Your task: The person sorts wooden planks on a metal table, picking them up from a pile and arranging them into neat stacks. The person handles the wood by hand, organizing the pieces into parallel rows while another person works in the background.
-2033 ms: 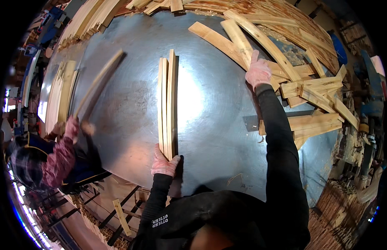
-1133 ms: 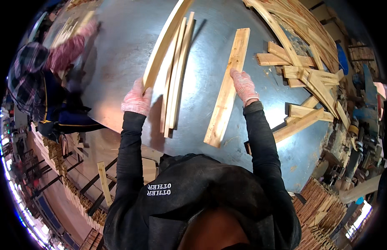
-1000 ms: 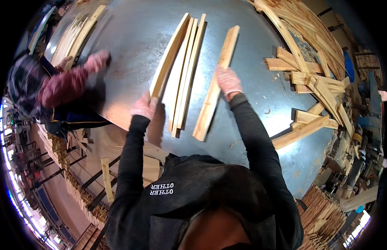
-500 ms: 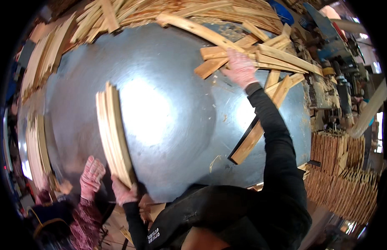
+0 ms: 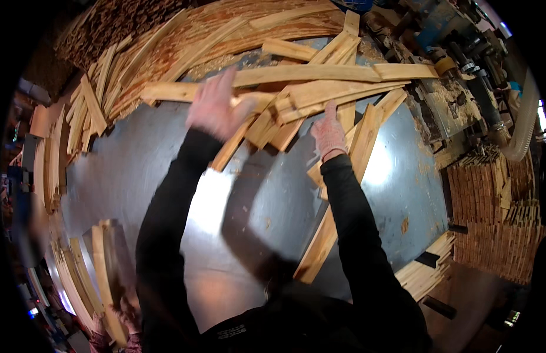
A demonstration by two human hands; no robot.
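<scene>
My left hand, in a pale glove and smeared by motion, is over a long wooden strip at the left of a jumbled pile. Its thumb stands apart from the fingers. My right hand, gloved too, is at the pile's near edge. Its index finger is stretched out and touches or nearly touches a stack of thin wooden strips; the other fingers look partly bent. Another long strip lies across the pile behind both hands. One narrow board slants toward me below my right hand.
A grey metal tabletop carries the pile. Loose strips lie at the far left. A co-worker's gloved hands hold strips at lower left. Machinery stands far right, above stacked wood. More strips lie at lower right.
My left hand has let go of the strip bundle at the left and moved to the pile. My right hand stays at the pile, now at its near edge. The pile's strips have shifted.
</scene>
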